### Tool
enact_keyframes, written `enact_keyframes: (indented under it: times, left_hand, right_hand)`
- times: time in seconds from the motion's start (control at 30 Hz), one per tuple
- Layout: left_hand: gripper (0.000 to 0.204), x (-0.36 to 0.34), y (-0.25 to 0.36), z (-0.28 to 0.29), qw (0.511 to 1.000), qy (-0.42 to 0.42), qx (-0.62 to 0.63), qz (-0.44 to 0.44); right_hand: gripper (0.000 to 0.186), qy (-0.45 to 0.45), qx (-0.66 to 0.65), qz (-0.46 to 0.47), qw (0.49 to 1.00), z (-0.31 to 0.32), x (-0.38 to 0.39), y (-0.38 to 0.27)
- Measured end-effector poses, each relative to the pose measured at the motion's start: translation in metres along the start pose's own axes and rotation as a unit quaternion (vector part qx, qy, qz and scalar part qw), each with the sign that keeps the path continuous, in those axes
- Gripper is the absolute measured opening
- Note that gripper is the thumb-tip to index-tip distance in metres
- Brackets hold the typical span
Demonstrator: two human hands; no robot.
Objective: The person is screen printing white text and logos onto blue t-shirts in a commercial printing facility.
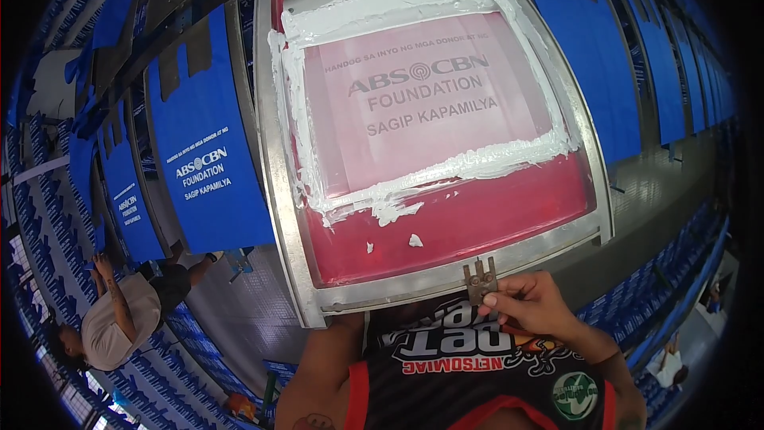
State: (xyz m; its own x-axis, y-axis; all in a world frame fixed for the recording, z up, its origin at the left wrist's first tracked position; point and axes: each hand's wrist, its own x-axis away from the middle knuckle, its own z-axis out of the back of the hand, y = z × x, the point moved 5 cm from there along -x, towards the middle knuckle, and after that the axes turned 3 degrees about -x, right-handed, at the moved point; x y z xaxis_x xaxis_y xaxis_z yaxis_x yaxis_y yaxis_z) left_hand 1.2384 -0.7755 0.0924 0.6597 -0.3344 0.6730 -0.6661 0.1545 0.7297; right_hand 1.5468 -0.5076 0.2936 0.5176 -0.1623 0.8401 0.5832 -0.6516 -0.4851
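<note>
Brown metal is sitting in the pinch of my right hand (529,302): thumb and fingers are pressing together on the pronged bracket (480,280) at the near rail of the frame (280,191). My left arm (326,362) is disappearing beneath that rail, so I am not seeing my left hand and cannot tell how it is held. Inside the frame, the red screen (461,227) is stretching across, and thick white ink (469,163) is ringing a pale lettered panel (430,139), with two loose blobs lying nearer me. I am judging the screen well loaded, but whatever is lying under it is hidden, and I cannot tell whether it is carrying a print. To my left, the nearest bag (179,107) is showing crisp white lettering, and another one past it is showing the same; those I am counting as done. To my right, the blue bags (589,72) are showing plain faces, so I am reckoning that they are left to print. Farther out on the left, a co-worker (123,318) is standing with one hand raised beside the row.
</note>
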Motion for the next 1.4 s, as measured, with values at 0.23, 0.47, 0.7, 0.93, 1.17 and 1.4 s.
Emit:
enact_keyframes:
  times: [0.23,0.47,0.7,0.93,1.17,1.4]
  left_hand:
    - [0.028,-0.001,0.002,0.002,1.0,0.006,0.015,0.0]
    - [0.029,-0.002,0.004,0.005,0.999,0.012,0.03,0.001]
    - [0.029,-0.003,0.006,0.007,0.999,0.017,0.045,0.001]
    - [0.03,-0.004,0.01,0.009,0.998,0.023,0.06,0.001]
    - [0.03,-0.004,0.013,0.013,0.997,0.027,0.075,0.002]
    - [0.031,-0.001,0.041,0.006,0.996,0.026,0.085,-0.021]
  right_hand:
    - [0.02,0.0,-0.004,-0.008,1.0,0.001,0.0,0.001]
    - [0.02,-0.002,-0.003,-0.009,1.0,0.0,0.001,-0.001]
    - [0.02,0.001,-0.007,-0.004,1.0,0.001,0.001,0.002]
    - [0.021,0.003,-0.002,-0.009,1.0,0.001,0.001,-0.001]
    - [0.022,0.001,0.004,-0.01,1.0,-0.001,0.002,-0.001]
    - [0.021,-0.013,0.011,-0.002,1.0,-0.002,-0.003,-0.001]
